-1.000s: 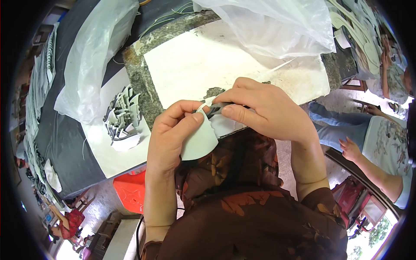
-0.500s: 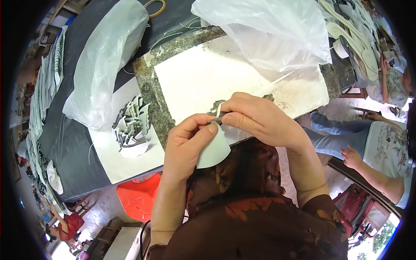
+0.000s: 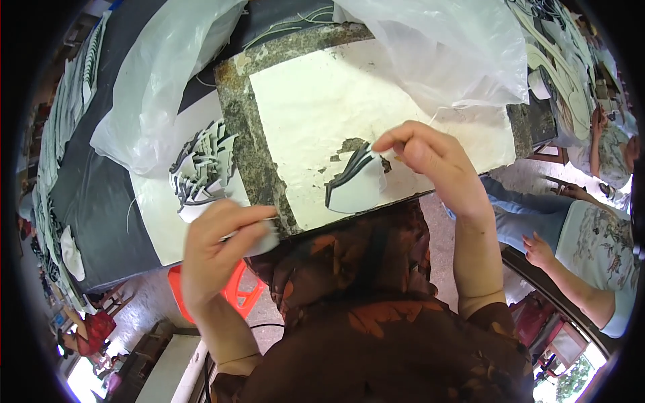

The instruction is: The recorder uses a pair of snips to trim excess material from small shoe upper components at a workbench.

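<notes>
My left hand (image 3: 222,245), smeared by motion, is pinched on a pale flat cut piece (image 3: 264,242) just off the table's front edge. A small stack of pale cut pieces with dark edges (image 3: 357,188) lies on the white sheet at the front of the board. My right hand (image 3: 430,161) hovers at the stack's upper right end, its index finger stretched out and thumb apart. That fingertip is close to the dark edges; whether it touches them I cannot tell. Left of the board, a heap of similar dark-edged pieces (image 3: 201,164) rests on another white sheet.
Clear plastic bags (image 3: 144,101) lie at the far left and far right of the worn stone-like board (image 3: 245,144). Green cords (image 3: 285,30) lie behind it. A red stool (image 3: 245,295) stands under the table. Another person (image 3: 594,242) is at the right.
My hands have parted. The left moved left and down with the pale piece, and the right moved a little right and up. The dark-edged stack on the sheet is now uncovered.
</notes>
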Demonstrator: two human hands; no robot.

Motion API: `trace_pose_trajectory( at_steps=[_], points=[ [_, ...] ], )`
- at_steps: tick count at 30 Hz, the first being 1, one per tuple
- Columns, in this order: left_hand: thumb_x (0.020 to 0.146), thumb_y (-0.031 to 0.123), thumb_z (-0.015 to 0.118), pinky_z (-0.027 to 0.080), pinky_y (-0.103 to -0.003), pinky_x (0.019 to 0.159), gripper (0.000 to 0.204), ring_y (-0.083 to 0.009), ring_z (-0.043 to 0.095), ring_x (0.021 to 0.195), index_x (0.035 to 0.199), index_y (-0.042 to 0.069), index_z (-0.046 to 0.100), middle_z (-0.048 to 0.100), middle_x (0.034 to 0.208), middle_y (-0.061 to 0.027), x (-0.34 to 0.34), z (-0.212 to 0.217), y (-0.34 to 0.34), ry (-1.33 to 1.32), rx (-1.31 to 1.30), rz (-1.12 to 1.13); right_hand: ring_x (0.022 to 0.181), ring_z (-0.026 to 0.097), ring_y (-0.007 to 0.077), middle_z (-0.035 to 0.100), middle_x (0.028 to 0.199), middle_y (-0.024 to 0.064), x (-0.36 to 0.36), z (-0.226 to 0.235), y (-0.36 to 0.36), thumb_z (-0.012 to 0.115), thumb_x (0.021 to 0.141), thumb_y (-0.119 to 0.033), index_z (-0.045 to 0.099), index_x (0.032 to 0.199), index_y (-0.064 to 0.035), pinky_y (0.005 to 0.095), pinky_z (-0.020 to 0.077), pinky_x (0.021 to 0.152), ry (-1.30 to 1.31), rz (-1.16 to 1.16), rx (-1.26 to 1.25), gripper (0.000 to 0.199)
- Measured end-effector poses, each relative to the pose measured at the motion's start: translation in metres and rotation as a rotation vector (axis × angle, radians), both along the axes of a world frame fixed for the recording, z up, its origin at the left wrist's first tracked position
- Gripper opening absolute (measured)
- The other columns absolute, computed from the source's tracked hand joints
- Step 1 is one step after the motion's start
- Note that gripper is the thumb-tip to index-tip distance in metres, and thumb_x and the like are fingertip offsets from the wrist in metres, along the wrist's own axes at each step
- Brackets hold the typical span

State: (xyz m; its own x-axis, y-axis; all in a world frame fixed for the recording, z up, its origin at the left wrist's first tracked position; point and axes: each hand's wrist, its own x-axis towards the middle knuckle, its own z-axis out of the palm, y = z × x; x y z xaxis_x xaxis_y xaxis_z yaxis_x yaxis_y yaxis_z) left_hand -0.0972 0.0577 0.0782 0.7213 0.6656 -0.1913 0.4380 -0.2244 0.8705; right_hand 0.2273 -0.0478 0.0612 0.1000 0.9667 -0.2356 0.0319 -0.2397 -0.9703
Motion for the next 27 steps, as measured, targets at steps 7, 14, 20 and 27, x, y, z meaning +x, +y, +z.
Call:
trace_pose_trajectory(
  at_steps=[7,14,20,27],
  points=[
    [0.088,0.004,0.075,0.046,-0.029,0.078,0.04,-0.0163,0.057,0.089,0.127,0.006,0.073,0.063,0.095,-0.0063,-0.004,-0.004,0.002,0.103,0.718,0.476,0.077,0.064,0.0218,0.065,0.086,0.0048,-0.026,-0.005,-0.011,0.091,0.071,-0.016,0.075,0.1,-0.0109,0.0332,0.0503,0.067,-0.378,0.319,0.205,0.033],
    [0.092,0.013,0.076,0.043,-0.024,0.074,0.03,-0.0094,0.05,0.081,0.121,0.005,0.074,0.059,0.095,-0.0007,0.082,-0.031,-0.042,-0.246,-0.371,0.206,0.072,0.065,0.02,0.063,0.081,0.0039,-0.024,-0.002,-0.023,0.079,0.067,0.002,0.076,0.097,-0.0122,0.0324,0.0501,0.062,-0.38,0.381,0.216,0.033],
    [0.095,0.012,0.074,0.043,-0.024,0.07,0.012,-0.0089,0.052,0.076,0.103,0.003,0.073,0.059,0.092,-0.0002,0.085,-0.042,-0.051,-0.142,-0.81,0.18,0.075,0.066,0.0193,0.066,0.086,0.0044,-0.023,0.002,-0.028,0.077,0.069,0.006,0.076,0.098,-0.0101,0.031,0.0523,0.066,-0.312,0.451,0.186,0.033],
    [0.091,0.008,0.076,0.047,-0.028,0.071,0.008,-0.0164,0.059,0.077,0.096,0.004,0.072,0.063,0.088,-0.0058,0.082,-0.032,-0.065,-0.199,-0.216,0.112,0.084,0.066,0.0152,0.069,0.096,0.0047,-0.029,-0.009,-0.031,0.08,0.084,0.0,0.071,0.1,-0.0037,0.0295,0.0517,0.074,-0.199,0.156,0.007,0.018]
  ],
)
